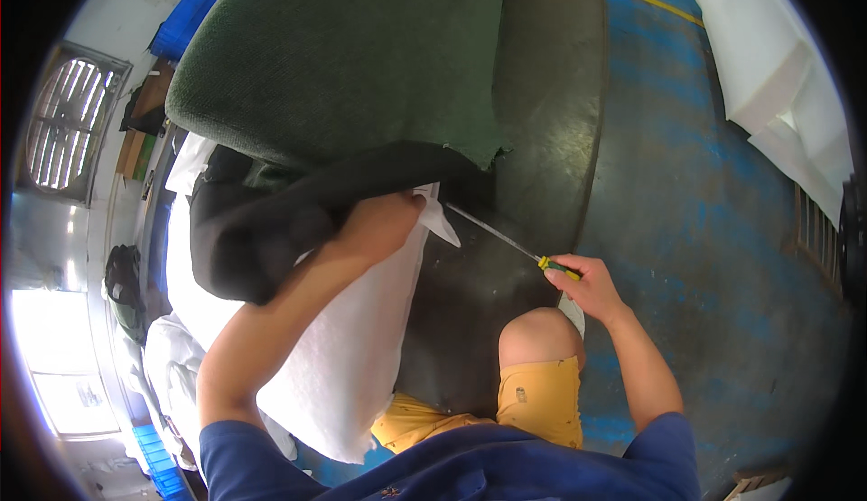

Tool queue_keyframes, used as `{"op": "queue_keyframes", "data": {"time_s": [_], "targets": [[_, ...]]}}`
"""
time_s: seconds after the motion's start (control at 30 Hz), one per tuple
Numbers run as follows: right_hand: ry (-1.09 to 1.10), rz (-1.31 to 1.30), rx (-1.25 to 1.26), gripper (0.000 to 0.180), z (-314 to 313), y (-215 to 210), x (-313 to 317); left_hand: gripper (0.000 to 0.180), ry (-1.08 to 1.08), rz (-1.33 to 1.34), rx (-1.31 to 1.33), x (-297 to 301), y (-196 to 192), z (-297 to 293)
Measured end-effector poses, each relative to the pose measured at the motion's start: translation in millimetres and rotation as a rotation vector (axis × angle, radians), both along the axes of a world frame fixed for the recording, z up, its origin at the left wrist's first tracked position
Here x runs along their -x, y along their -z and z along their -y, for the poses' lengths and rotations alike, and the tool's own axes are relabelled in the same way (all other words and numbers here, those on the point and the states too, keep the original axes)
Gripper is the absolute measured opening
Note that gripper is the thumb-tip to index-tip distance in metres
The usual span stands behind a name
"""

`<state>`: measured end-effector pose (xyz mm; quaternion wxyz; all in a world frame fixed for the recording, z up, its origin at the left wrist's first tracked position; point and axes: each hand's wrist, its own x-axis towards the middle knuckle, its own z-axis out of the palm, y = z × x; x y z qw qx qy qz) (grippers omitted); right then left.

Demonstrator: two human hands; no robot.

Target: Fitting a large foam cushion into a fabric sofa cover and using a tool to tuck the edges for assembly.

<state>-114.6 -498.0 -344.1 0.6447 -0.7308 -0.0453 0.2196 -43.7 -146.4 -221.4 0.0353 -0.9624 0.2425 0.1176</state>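
Note:
My right hand (591, 286) is closed round the yellow and green handle of a screwdriver (506, 238). Its long metal shaft slants up and left, with the tip close to a loose white flap of cloth (437, 219). My left hand (386, 223) is closed at that flap, its fingertips partly hidden beneath dark fabric (244, 230). This dark fabric is bunched over my left forearm. Above it lies a large piece covered in dark green fabric (343, 59), frayed at its lower right corner. White padding (352, 347) hangs below my left arm.
A dark grey surface (551, 77) with a curved edge lies under the green piece. To the right is a worn blue-grey floor (668, 194) with a yellow line. Large white wrapped shapes (768, 59) stand at the upper right. A wall fan (65, 122) is at the left.

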Motion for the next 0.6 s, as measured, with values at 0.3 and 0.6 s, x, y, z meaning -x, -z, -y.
{"op": "queue_keyframes", "data": {"time_s": [0.3, 0.6], "targets": [[0.154, -0.198, -0.086, 0.026, -9, 27, -13, 0.021, -0.099, 0.161, 0.495, 38, 88, 97], [0.233, 0.237, 0.273, 0.031, -28, 45, -21, 0.02, -0.353, -0.016, 0.374, 63, 193, 37]]}}
